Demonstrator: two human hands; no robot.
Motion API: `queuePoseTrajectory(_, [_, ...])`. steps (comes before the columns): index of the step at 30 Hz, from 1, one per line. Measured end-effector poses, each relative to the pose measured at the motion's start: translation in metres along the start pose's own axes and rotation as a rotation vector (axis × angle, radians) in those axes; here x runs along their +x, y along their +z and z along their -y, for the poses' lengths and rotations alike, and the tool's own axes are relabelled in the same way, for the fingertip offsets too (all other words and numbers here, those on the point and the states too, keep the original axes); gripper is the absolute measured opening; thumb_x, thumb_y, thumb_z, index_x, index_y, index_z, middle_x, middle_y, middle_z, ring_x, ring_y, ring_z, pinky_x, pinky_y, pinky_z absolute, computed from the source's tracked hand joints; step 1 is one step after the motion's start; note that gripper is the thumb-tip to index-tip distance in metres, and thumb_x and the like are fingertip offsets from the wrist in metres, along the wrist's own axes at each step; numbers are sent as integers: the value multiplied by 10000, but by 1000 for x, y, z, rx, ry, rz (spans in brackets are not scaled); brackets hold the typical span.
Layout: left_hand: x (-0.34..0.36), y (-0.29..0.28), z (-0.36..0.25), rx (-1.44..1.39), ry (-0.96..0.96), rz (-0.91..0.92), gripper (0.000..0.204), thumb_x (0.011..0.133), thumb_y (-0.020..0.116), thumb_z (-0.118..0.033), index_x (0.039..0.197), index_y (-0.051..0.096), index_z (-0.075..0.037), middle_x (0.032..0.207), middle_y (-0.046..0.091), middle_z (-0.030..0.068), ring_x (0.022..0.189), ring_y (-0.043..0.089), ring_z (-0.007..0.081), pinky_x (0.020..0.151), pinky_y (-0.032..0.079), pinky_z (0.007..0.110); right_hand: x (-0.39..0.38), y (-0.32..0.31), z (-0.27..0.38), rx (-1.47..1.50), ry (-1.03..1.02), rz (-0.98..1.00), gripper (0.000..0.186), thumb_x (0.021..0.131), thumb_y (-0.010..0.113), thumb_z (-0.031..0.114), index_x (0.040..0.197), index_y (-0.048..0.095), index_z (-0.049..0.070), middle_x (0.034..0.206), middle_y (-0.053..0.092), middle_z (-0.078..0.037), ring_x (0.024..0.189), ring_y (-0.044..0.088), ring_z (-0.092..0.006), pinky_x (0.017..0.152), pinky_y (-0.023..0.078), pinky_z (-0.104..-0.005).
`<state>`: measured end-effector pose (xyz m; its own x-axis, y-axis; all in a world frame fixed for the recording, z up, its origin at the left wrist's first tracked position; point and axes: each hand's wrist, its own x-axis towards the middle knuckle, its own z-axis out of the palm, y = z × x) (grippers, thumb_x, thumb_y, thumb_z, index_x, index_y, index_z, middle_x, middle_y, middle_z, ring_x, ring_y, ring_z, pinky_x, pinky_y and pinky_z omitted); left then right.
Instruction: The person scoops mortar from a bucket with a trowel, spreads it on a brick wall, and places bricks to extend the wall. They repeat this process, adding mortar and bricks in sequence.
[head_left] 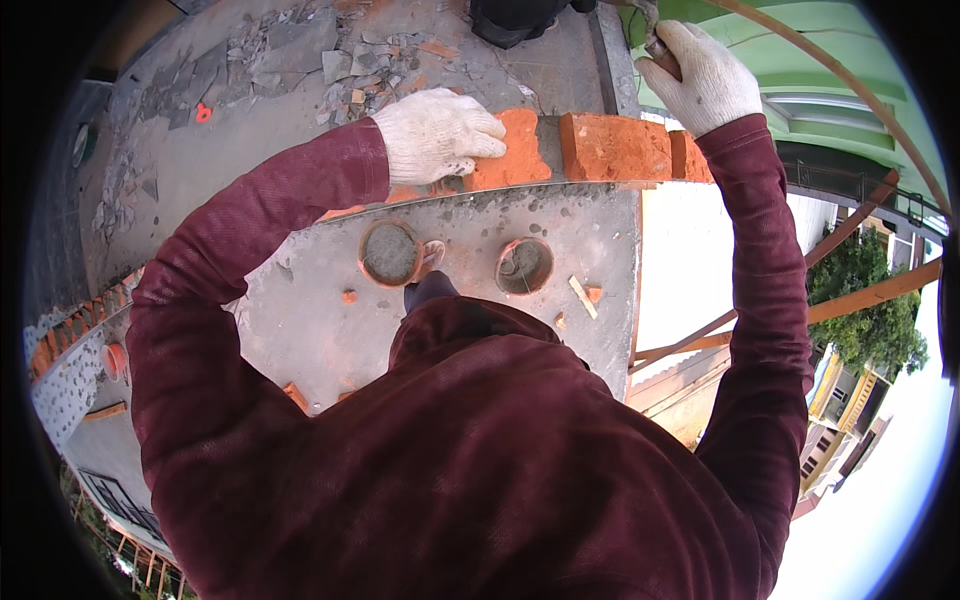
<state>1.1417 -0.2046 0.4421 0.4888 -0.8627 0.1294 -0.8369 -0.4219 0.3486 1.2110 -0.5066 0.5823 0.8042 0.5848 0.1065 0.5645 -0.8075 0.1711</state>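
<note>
My gloved left hand (pixel 435 135) rests with curled fingers on the left end of a red brick (pixel 520 150), which sits on the low wall's edge. Right of it are a longer brick (pixel 615 148) and a partly hidden one (pixel 690 157), with grey mortar (pixel 550 145) between the first two. My gloved right hand (pixel 700 80), up at the top right, is closed round the handle of a tool (pixel 664 58), probably a trowel; its grey upper part is small in view. Below the bricks stand two orange buckets, one with grey mortar (pixel 390 250), the other partly filled (pixel 523 265).
Broken tile pieces (pixel 280 55) litter the floor beyond the wall. A dark object (pixel 515 18) lies at the top. Wood scraps (pixel 583 296) lie by the buckets. Wooden poles (pixel 860 290) cross a drop on the right, beside a green wall (pixel 820 60).
</note>
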Motion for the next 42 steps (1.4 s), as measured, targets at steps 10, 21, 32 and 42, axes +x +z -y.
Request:
queuePoseTrajectory(10, [8, 28, -10, 199, 120, 248, 490, 959, 623, -236, 1437, 543, -167, 1535, 490, 70, 1454, 430, 246, 1237, 303, 451, 23, 87, 70, -166, -265, 556, 323, 860, 711, 61, 1182, 701, 86, 1112, 734, -163, 1063, 724, -324, 835, 608, -443])
queuePoseTrajectory(21, [22, 28, -2, 128, 52, 291, 481, 937, 628, -80, 1411, 596, -158, 1532, 514, 53, 1371, 520, 254, 1172, 422, 414, -42, 60, -32, -506, -82, 536, 260, 920, 633, 21, 1154, 691, 118, 975, 750, -136, 928, 745, -336, 776, 606, -447])
queuePoseTrajectory(32, [-82, -124, -189, -687, -364, -817, 585, 967, 727, -341, 1366, 589, 64, 1275, 690, 178, 1174, 672, 274, 1045, 511, 411, -393, -40, -110, 503, 644, 473, 415, 800, 623, 17, 1212, 595, -17, 1028, 665, -174, 910, 649, -222, 853, 517, -342])
queuePoseTrajectory(42, [-232, 336, -490, -1094, -1495, 439, 378, 988, 645, -423, 1251, 743, -169, 1215, 749, 71, 1135, 681, 231, 999, 495, 375, -608, 389, 10, 609, 401, 1174, 258, 699, 791, 73, 919, 665, 31, 771, 644, -68, 695, 623, -169, 590, 492, -365])
